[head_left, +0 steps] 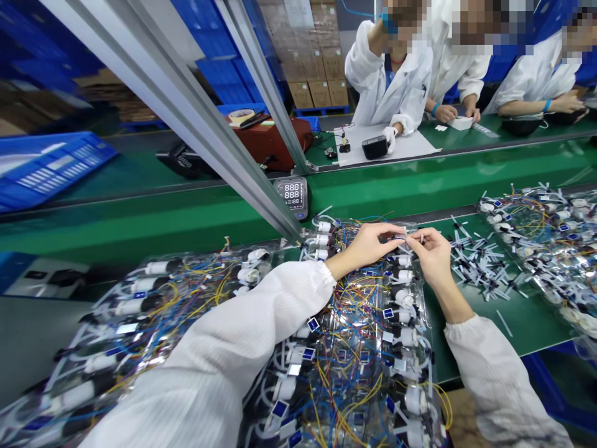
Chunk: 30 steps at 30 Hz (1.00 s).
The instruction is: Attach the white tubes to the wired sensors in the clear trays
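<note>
My left hand [370, 244] and my right hand [431, 254] meet over the far end of the middle tray [426, 292], fingertips pinched and nearly touching. A short pale tube piece [422, 239] shows between the fingers of my right hand. Whatever my left fingers pinch is small and mostly hidden. Below them, the clear plastic tray holds rows of small white motor-like pumps [405, 275] with black ends, pale tubes and tangled coloured wires [354, 311]. To the right of my right hand lies a loose pile of short tubes with black fittings [485, 264].
More filled trays lie to the left [153, 286] and right [559, 249]. A slanted metal post [224, 137] rises by a lit digital display [293, 196]. Beyond the green ledge [396, 180], people in white coats [396, 81] work at another bench.
</note>
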Tool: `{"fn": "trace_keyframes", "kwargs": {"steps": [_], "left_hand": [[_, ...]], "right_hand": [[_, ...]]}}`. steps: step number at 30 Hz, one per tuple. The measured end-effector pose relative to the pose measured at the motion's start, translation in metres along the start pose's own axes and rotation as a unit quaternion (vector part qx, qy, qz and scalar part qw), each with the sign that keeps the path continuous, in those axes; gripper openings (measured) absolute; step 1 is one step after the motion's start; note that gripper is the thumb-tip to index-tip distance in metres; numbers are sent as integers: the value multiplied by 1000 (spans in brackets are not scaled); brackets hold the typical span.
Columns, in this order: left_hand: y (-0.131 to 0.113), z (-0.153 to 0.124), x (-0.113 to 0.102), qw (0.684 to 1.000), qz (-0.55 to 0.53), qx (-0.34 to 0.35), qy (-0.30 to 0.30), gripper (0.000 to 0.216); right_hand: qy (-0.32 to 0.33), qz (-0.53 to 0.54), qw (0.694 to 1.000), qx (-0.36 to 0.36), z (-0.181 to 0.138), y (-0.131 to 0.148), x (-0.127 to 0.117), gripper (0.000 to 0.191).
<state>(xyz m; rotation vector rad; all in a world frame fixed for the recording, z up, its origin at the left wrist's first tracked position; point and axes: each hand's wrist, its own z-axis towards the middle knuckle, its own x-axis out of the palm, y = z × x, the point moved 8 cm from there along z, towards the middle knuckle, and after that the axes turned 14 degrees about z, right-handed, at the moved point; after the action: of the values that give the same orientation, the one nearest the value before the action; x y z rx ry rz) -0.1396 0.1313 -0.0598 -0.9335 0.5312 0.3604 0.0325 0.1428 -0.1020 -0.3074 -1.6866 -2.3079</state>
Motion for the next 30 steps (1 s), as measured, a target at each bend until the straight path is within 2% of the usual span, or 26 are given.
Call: {"fn": "trace_keyframes", "kwargs": {"steps": [11, 16, 19, 22, 24, 26, 28, 30], "left_hand": [[8, 1, 4, 999, -23, -27, 9, 26], [10, 2, 2, 999, -21, -49, 4, 18], [9, 3, 2, 999, 2, -46, 3, 12], [10, 4, -1, 998, -7, -59, -5, 16], [9, 4, 3, 998, -24, -60, 25, 22], [3, 2, 11, 996, -19, -33, 77, 24], [-3, 0, 16, 994, -1, 2, 113, 24], [-4, 1, 15, 994, -8, 3, 107, 29]], "right_hand": [[-2, 34, 999, 7, 1, -9, -6, 16], [-83, 54, 990, -100, 3, 10, -21, 13], [-114, 49, 986, -111, 6, 11, -29, 15], [-180, 52, 975, -121, 8, 7, -45, 16], [-214, 59, 970, -103, 10, -1, -53, 17], [-213, 71, 973, -57, 13, -13, -54, 24], [-179, 71, 981, 5, 15, -27, -47, 35], [-137, 50, 988, 56, 16, -35, -39, 39]]}}
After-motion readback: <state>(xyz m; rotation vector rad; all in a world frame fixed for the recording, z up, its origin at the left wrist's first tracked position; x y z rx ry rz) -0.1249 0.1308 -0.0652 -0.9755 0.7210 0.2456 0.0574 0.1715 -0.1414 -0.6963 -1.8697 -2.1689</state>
